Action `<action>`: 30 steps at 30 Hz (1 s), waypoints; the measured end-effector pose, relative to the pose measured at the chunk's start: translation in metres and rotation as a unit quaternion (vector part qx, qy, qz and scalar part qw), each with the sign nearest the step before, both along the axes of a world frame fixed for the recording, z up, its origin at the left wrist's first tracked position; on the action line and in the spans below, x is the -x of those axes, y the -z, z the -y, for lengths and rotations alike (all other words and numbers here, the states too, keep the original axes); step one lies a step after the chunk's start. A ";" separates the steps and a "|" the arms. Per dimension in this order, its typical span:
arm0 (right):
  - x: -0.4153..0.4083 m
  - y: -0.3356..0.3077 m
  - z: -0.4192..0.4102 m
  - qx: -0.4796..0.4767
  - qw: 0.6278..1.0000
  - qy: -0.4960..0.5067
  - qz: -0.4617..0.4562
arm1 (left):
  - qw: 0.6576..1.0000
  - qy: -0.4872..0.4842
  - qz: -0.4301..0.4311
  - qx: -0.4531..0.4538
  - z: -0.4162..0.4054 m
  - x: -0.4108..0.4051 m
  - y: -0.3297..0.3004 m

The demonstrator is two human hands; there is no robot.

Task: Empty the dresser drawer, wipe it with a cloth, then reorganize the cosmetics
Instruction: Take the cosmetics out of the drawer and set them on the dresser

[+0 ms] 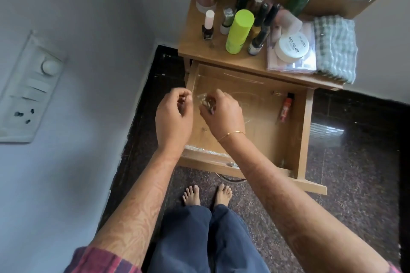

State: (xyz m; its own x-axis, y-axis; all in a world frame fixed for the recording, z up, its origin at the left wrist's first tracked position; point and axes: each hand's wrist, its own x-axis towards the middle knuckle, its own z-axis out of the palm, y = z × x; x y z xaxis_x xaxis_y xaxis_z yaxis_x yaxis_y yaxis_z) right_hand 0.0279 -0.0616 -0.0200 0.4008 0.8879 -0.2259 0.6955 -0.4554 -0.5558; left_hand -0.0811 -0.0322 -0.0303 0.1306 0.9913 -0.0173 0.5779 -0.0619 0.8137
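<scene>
While the open wooden drawer (301,131) gets emptied, the left hand (173,115) pinches something tiny and the right hand (224,113) grips small bits near the drawer's left side.

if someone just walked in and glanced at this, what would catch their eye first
Probably the two hands over the open wooden drawer: the left hand pinches a small item and the right hand grips a little clump of small things. Next, the bright lime-green bottle standing among dark bottles on the dresser top. Then the red-orange tube lying alone by the drawer's right wall.
</scene>
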 end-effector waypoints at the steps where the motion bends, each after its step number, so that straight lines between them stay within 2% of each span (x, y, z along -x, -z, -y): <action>1: -0.005 -0.013 -0.005 -0.027 1.000 0.010 0.000 | 0.999 0.014 0.030 -0.007 -0.005 -0.004 -0.006; 3: -0.014 -0.035 -0.017 -0.067 0.998 0.018 -0.001 | 0.996 0.064 0.057 -0.041 -0.016 -0.011 -0.017; 6: -0.028 -0.061 -0.035 -0.130 0.991 0.025 -0.001 | 0.987 0.121 0.040 -0.096 -0.033 -0.023 -0.029; 9: -0.032 -0.080 -0.051 -0.171 0.984 0.041 -0.009 | 0.982 0.111 0.026 -0.147 -0.050 -0.035 -0.041; 11: -0.029 -0.086 -0.059 -0.188 0.981 0.041 -0.026 | 0.981 0.100 0.050 -0.159 -0.057 -0.041 -0.048; 17: -0.019 -0.076 -0.053 -0.244 0.965 0.063 -0.073 | 0.986 -0.012 0.151 -0.069 -0.083 -0.045 -0.032; 21: -0.016 -0.054 -0.035 -0.197 0.976 0.058 -0.075 | 0.992 -0.034 0.118 -0.015 -0.103 -0.049 -0.011; 26: -0.017 -0.039 -0.027 -0.150 0.984 0.066 -0.076 | 0.994 -0.020 0.105 -0.004 -0.115 -0.057 -0.002; 30: -0.020 -0.033 -0.022 -0.147 0.980 0.095 -0.097 | 0.990 -0.040 0.131 0.015 -0.106 -0.057 0.003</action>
State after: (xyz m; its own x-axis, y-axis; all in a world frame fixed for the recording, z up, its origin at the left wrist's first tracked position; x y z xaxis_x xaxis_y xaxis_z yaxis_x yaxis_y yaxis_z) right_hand 0.0481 -0.0397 0.0130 0.5392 0.8400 -0.0602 0.4817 -0.3663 -0.7961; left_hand -0.0237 0.0742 -0.0330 0.0553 0.9982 -0.0233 0.3485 0.0026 0.9373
